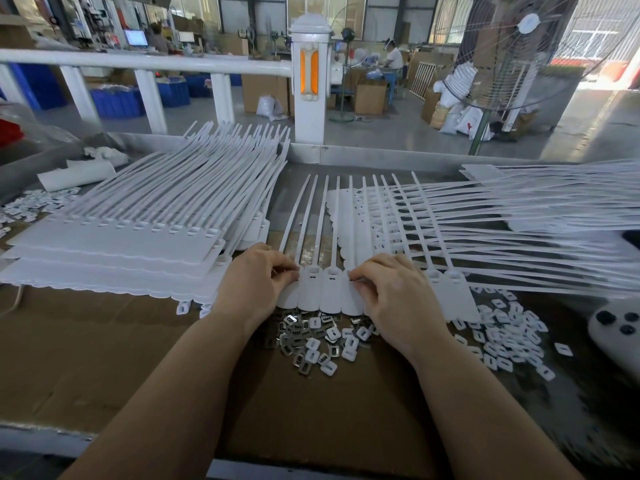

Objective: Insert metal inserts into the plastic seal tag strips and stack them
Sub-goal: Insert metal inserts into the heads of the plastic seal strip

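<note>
White strip (329,289) flat on cardboard (104,341); left hand (256,285) and right hand (391,292) both pinch its sockets, inserts (311,344) piled just below.

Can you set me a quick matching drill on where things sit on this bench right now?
Things:
1. stack of seal strips
2. pile of metal inserts
3. strip being worked
4. loose white caps

Places:
A. under both hands
B. near side of the strip, between the wrists
C. far left of the bench
D. right of the right hand

Pairs: 1-C, 2-B, 3-A, 4-D
</note>
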### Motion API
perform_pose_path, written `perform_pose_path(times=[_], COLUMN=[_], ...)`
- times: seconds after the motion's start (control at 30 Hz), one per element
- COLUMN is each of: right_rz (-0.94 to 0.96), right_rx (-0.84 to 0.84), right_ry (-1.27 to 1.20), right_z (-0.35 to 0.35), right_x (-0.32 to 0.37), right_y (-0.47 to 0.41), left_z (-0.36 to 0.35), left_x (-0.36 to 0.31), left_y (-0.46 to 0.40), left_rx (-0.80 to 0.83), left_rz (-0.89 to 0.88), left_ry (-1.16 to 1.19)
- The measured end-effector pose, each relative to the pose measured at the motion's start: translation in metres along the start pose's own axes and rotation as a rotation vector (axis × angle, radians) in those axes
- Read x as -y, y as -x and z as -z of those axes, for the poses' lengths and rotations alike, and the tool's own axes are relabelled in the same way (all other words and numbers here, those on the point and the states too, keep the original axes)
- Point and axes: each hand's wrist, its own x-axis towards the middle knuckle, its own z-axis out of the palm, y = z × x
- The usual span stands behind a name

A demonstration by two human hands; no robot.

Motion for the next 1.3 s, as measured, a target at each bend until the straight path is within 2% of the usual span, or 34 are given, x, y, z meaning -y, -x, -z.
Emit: perform_pose_path(times=[0.7, 0.97, 1.1, 1.3], right_rz=[-0.013, -0.014, -0.015, -0.017], right_rx=[0.010, 0.007, 0.006, 0.014], right_ry=[-0.015, -0.016, -0.015, -0.011], right_z=[-0.0003, -0.0004, -0.0002, 0.0000], right_x=[-0.0020, -0.0027, -0.0029, -0.0029], right_y=[0.0002, 0.0004, 0.0004, 0.0005], left_z=[0.0015, 0.0030, 0.0049, 0.0029], left_x=[0.0022, 0.0058, 0.0066, 0.0031], left_y=[0.0002, 0.0000, 0.0007, 0.0001], left_rx=[0.003, 0.041, 0.077, 0.041], left_rz=[-0.083, -0.017, -0.046, -0.044], left_ry=[-0.005, 0.078, 0.058, 0.057])
